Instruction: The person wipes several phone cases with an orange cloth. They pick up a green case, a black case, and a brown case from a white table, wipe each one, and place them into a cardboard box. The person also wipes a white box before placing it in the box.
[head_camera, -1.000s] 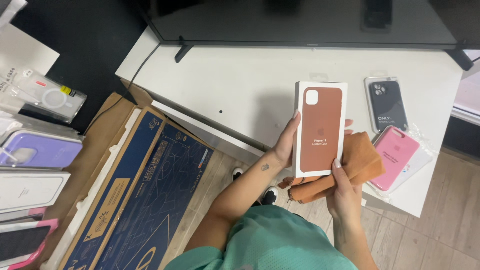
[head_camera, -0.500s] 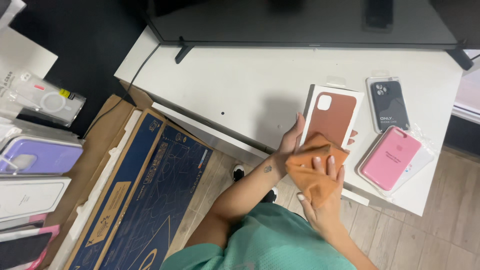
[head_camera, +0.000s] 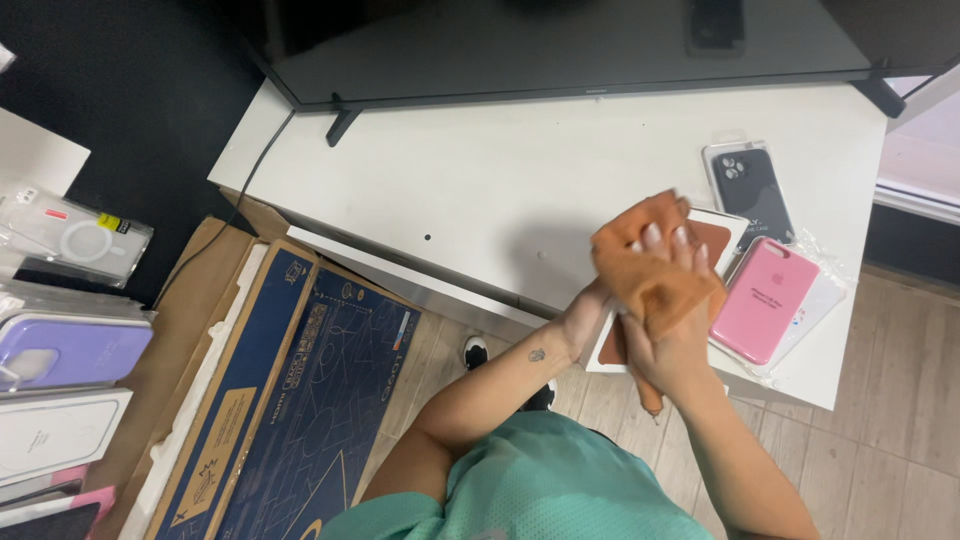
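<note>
My two hands now meet over the near right part of the white bench (head_camera: 480, 190), where a second ago I was holding the brown phone-case box upright and face-on with the cloth bunched beneath it. The box (head_camera: 722, 238) has since come down; it lies low at the bench edge, largely covered, with only its top right corner and a strip near my left wrist showing. The orange cloth (head_camera: 650, 265) has moved from under the box to on top of it. By my reading, inspection of the box front has given way to wiping.

Grip, right hand (head_camera: 672, 300): closed over the cloth, fingers folded across its upper fold and pressing it down on the box. Grip, left hand (head_camera: 588, 318): curled at the box's left edge; the cloth hides the fingers, so I cannot tell how firmly it has hold.

Surroundings, largest first. A dark flat screen (head_camera: 560, 45) stands along the far side of the bench on two feet, well apart from the work. A long blue printed carton (head_camera: 300, 390) lies on the floor to the left, against the bench's side. A pink phone case in clear wrap (head_camera: 765, 300) lies just beside my right hand, near enough to be nudged. A black phone case in its pack (head_camera: 750, 185) sits just beyond it. Packaged cases, one lilac (head_camera: 60, 352), are stacked at far left, out of the way.
</note>
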